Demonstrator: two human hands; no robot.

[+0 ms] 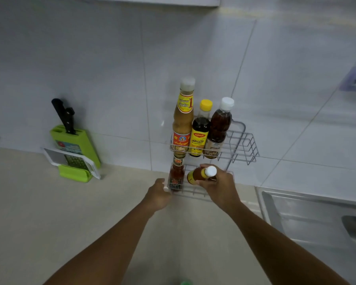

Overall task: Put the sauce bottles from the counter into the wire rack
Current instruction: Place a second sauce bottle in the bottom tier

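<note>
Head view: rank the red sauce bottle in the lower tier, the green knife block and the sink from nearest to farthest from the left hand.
From the left hand:
1. Red sauce bottle, just right of it, in the rack's lower tier.
2. Green knife block, to the left against the wall.
3. Sink, far right, beyond the right hand.

Wire rack [247, 145] on wall above counter [49, 212]; three bottles [200, 132] side by side in upper tier, one bottle [176, 177] at lower tier's left end. Knife block [74, 145] well left of rack, sink [317, 219] right.
</note>
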